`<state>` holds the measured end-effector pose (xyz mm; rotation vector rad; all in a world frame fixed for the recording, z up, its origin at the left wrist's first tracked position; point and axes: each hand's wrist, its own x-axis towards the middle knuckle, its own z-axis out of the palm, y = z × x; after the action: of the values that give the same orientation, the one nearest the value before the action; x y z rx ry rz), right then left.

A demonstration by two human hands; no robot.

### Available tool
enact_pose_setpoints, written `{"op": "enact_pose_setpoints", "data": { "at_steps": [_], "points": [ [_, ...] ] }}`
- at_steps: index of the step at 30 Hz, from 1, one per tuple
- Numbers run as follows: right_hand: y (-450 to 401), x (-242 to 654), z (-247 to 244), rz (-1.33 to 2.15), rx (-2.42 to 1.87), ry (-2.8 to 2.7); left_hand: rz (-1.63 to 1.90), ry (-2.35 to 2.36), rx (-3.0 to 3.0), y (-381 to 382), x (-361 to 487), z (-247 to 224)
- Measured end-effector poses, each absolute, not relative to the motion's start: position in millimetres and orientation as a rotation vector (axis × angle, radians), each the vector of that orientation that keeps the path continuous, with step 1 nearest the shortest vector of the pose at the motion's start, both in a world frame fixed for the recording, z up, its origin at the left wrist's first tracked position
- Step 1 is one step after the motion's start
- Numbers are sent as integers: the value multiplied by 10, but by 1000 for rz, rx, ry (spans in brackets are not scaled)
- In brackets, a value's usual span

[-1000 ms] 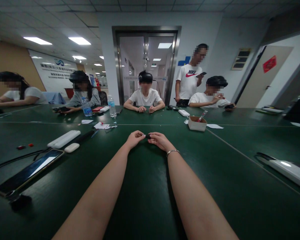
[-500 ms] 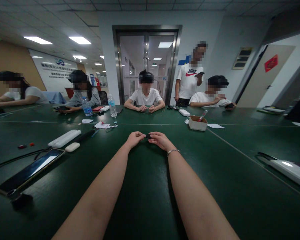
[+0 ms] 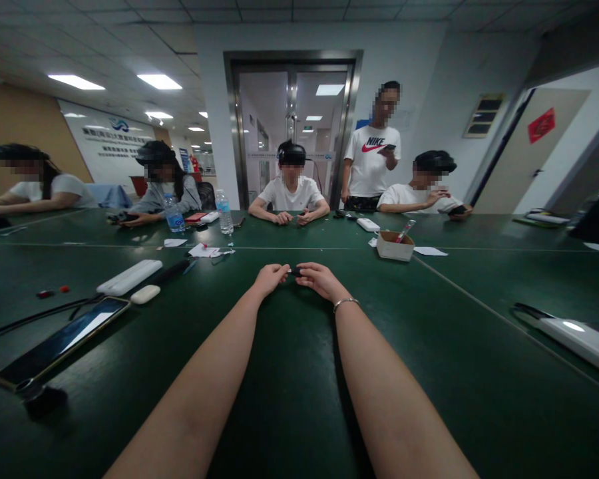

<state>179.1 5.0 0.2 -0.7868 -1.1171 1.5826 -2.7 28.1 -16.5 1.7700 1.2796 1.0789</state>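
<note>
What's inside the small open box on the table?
A thin, pale-and-red item leans up out of the small open box. The front wall covers its lower end; anything lying low behind that wall can't be seen.

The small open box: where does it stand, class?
In the head view, the small open box stands right of centre, beyond the right hand, beside a white paper.

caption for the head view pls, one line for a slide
Left hand and right hand hold a small black object above a green table.
</note>
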Motion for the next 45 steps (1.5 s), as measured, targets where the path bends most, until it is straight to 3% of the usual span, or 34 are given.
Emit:
{"op": "enact_pose_setpoints", "data": {
  "at_steps": [45],
  "points": [
    [50, 1762, 22, 1584, -830, -1052, 1160, 1182, 1597, 129, 45, -41]
  ]
}}
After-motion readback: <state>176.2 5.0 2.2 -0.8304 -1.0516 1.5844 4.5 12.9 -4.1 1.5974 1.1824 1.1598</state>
